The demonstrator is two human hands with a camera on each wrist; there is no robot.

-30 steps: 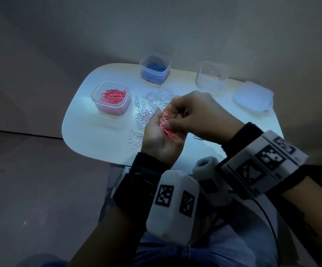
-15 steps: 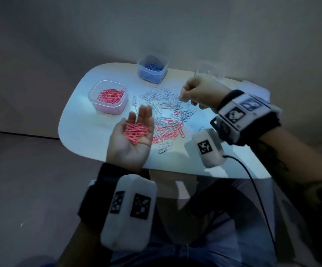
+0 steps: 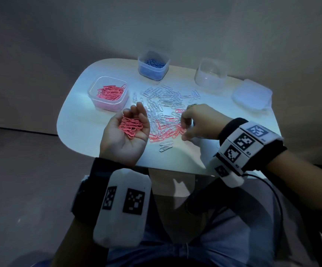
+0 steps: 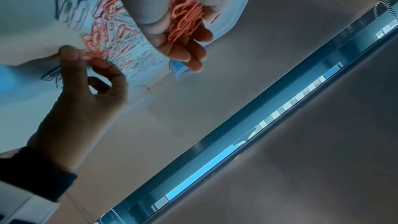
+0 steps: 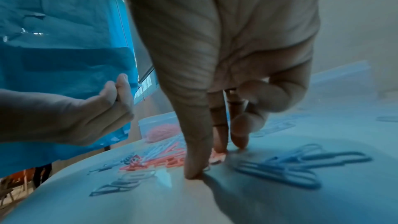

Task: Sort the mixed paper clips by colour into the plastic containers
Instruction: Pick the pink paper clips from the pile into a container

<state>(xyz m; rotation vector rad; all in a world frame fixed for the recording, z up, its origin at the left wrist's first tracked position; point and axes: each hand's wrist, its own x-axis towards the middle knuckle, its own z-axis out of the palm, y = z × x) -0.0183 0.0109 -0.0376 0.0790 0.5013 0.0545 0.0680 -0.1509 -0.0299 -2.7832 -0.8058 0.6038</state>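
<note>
My left hand [image 3: 140,116] is held palm up over the table's front edge, its fingers cupped round a bunch of pink paper clips [image 3: 130,127], also seen as pink paper clips [image 4: 185,16] in the left wrist view. My right hand [image 3: 183,132] reaches down into the mixed pile and pinches a pink clip [image 4: 92,54] between thumb and forefinger, on the table. More loose pink clips [image 3: 164,132] lie there, with white clips [image 3: 162,101] behind. The pink-clip container [image 3: 108,93] stands at the left, the blue-clip container [image 3: 153,65] at the back.
An empty clear container [image 3: 210,74] stands at the back right, with a stack of lids [image 3: 251,97] beside it. A few white clips [image 3: 166,146] lie near the rounded white table's [image 3: 79,128] front edge. My legs are under the table.
My right hand came from the far side of the pile down to the pink clips near the front. My left hand stayed palm up and its fingers curled in more over its clips.
</note>
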